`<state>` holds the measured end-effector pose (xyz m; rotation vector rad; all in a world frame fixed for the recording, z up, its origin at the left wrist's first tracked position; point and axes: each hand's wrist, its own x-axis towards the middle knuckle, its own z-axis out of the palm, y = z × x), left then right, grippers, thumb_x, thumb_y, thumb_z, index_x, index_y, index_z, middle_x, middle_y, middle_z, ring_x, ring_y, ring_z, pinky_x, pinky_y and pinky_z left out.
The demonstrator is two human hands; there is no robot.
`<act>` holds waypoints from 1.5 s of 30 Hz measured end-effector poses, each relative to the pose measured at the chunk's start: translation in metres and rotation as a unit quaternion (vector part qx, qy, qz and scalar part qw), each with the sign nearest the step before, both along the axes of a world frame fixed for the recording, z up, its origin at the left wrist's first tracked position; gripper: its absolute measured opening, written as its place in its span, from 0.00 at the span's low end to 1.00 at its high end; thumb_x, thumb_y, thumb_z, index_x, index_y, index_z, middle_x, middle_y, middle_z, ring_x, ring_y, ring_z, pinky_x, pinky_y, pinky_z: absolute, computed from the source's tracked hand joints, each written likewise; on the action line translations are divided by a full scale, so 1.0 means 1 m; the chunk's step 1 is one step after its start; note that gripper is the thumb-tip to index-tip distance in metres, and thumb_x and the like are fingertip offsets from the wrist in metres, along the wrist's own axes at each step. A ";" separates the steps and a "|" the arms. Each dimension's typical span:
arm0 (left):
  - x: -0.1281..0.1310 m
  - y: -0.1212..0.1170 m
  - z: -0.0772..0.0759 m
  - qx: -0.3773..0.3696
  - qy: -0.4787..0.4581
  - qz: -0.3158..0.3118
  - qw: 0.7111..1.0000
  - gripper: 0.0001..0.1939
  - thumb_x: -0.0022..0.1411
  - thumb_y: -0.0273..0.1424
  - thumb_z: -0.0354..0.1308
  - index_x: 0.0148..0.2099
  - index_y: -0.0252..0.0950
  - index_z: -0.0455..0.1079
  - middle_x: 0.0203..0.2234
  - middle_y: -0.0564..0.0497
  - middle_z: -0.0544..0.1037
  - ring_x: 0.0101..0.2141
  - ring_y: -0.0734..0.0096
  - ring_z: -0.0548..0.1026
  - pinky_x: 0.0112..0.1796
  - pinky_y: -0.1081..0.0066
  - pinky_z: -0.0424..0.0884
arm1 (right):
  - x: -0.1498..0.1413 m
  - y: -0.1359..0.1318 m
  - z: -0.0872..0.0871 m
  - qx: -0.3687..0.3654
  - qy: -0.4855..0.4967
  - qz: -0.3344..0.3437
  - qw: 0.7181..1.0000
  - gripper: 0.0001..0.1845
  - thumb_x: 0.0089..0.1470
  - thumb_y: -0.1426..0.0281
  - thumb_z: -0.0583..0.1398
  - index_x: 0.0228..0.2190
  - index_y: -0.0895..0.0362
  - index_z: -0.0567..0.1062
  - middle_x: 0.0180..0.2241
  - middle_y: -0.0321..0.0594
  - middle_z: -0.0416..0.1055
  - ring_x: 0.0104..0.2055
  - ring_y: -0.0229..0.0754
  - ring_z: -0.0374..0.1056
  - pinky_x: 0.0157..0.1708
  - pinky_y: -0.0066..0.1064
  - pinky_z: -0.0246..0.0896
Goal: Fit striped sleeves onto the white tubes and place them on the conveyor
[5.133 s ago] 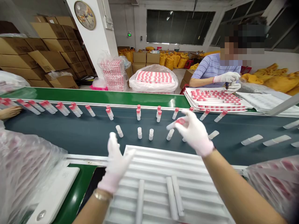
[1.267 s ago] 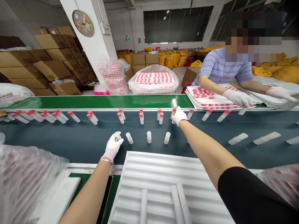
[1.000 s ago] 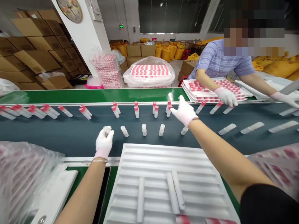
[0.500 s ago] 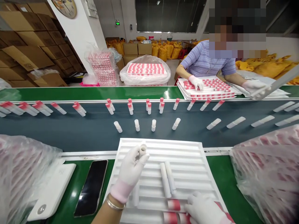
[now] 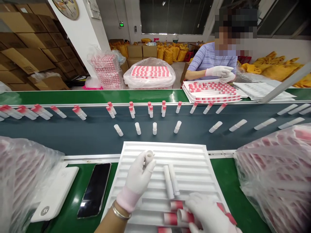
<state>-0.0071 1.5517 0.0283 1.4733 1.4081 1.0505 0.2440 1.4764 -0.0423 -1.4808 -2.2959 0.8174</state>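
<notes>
The gloved right hand [image 5: 207,215] grips a pink-tipped white plastic tube [image 5: 184,216] low on the ribbed white foam tray [image 5: 194,161]. Further up, the gloved left hand [image 5: 139,176] pinches a small translucent white cap [image 5: 148,156]. More caps [image 5: 137,128] stand on the dark conveyor belt [image 5: 73,136] beyond.

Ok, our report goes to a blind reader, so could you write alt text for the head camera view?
A gloved left hand holds a small white cap over a ridged white tray, while the right hand grips pink-tipped tubes at its near edge. Beyond, a dark conveyor belt carries more tubes and caps.
</notes>
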 end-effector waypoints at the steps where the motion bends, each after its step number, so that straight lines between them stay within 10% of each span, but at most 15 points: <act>1: 0.001 -0.001 -0.001 -0.005 -0.008 -0.003 1.000 0.08 0.68 0.34 0.48 0.35 0.39 0.58 0.28 0.57 0.56 0.29 0.74 0.61 0.34 0.72 0.64 | 0.002 0.004 0.011 -0.017 0.013 -0.009 1.000 0.06 0.41 0.71 0.60 0.27 0.51 0.75 0.28 0.39 0.74 0.30 0.45 0.71 0.29 0.32 0.64; 8: 0.018 -0.010 -0.003 -0.046 -0.053 -0.054 0.996 0.08 0.70 0.33 0.45 0.44 0.38 0.64 0.37 0.50 0.68 0.40 0.67 0.68 0.45 0.65 0.68 | -0.020 0.059 0.074 -0.093 0.252 -0.108 0.957 0.06 0.55 0.71 0.54 0.35 0.56 0.70 0.36 0.41 0.73 0.41 0.43 0.71 0.42 0.33 0.67; 21: 0.006 -0.006 0.013 0.111 0.176 -0.009 0.978 0.05 0.66 0.30 0.55 0.38 0.39 0.72 0.29 0.52 0.69 0.32 0.68 0.68 0.34 0.69 0.67 | -0.036 0.116 0.136 0.125 0.198 0.142 0.962 0.15 0.56 0.80 0.53 0.42 0.55 0.73 0.32 0.37 0.62 0.34 0.36 0.61 0.34 0.28 0.60; 30: 0.013 -0.003 0.007 0.202 0.182 0.009 0.962 0.07 0.67 0.29 0.54 0.39 0.38 0.73 0.29 0.51 0.72 0.33 0.67 0.69 0.34 0.68 0.67 | -0.054 0.119 0.139 0.159 0.132 0.222 0.953 0.12 0.60 0.77 0.52 0.41 0.57 0.73 0.32 0.39 0.65 0.32 0.37 0.61 0.30 0.28 0.60; 39: 0.018 -0.001 0.009 0.107 0.020 -0.026 0.994 0.08 0.65 0.31 0.56 0.45 0.40 0.73 0.40 0.49 0.77 0.41 0.63 0.74 0.43 0.66 0.71 | -0.085 0.097 0.112 0.054 0.335 -0.080 0.937 0.11 0.49 0.70 0.63 0.37 0.55 0.73 0.34 0.39 0.74 0.38 0.42 0.72 0.40 0.33 0.69; 45: 0.027 -0.004 0.001 0.057 -0.089 0.051 0.993 0.09 0.64 0.34 0.58 0.47 0.41 0.71 0.38 0.51 0.78 0.38 0.69 0.76 0.41 0.70 0.73 | -0.097 0.096 0.109 0.003 0.388 -0.123 0.914 0.05 0.49 0.69 0.64 0.31 0.55 0.74 0.35 0.39 0.73 0.40 0.42 0.70 0.41 0.32 0.67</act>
